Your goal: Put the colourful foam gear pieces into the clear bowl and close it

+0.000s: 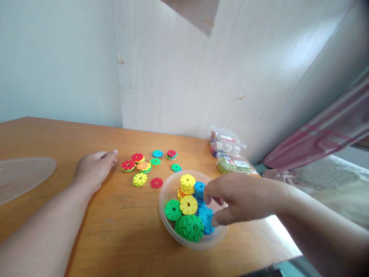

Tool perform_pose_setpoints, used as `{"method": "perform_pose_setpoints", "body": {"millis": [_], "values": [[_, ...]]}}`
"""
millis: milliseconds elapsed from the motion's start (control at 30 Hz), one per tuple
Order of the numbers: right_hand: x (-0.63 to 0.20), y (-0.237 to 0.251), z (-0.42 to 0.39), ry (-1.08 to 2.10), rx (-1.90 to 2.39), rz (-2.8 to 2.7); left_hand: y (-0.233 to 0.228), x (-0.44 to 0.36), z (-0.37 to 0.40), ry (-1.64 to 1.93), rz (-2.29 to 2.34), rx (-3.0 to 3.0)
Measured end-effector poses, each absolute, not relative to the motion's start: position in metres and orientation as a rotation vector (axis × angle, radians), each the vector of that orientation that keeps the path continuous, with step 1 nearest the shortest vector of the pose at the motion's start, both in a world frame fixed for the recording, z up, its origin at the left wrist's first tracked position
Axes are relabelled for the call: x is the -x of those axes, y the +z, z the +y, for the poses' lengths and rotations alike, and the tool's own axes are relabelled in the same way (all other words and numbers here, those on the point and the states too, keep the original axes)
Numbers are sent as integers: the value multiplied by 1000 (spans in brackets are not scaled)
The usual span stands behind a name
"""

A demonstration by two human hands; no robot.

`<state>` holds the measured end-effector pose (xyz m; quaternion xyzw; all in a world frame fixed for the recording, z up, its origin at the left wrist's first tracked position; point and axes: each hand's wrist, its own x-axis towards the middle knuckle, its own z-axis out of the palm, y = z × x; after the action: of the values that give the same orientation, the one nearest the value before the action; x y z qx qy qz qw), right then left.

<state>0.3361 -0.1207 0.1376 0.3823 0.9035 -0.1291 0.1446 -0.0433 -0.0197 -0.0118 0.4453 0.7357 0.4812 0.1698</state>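
Note:
My right hand hovers over the right side of a clear round plastic bowl. Its thumb and fingers are apart, with nothing seen between them, close to the blue notched discs. Also in the bowl are a stack of yellow discs, a loose yellow disc and several green discs. On the table at left, my left hand is closed, fingers curled under; whatever may be inside is hidden. Just right of it lie red discs stacked on other colours.
More discs lie behind the bowl: a yellow pile, a red disc, a blue one and small stacks. A clear lid lies at far left. Two plastic packs stand by the wall, near a pink curtain.

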Motion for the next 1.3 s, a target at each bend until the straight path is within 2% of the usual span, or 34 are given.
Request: {"method": "perform_pose_setpoints", "body": {"millis": [433,633,933,1300], "values": [[-332,145,-119,-345,-1152,2621,-15,46,-22,1331,2110,-1323],[-298,155,-73,-331,-1156,2768,-13,46,-24,1277,2147,-1374],[-203,104,52,142,-1246,2647,-10,44,-27,1231,2201,-1487],[-159,75,82,242,-1257,2546,-10,43,-28,1214,2196,-1461]]}}
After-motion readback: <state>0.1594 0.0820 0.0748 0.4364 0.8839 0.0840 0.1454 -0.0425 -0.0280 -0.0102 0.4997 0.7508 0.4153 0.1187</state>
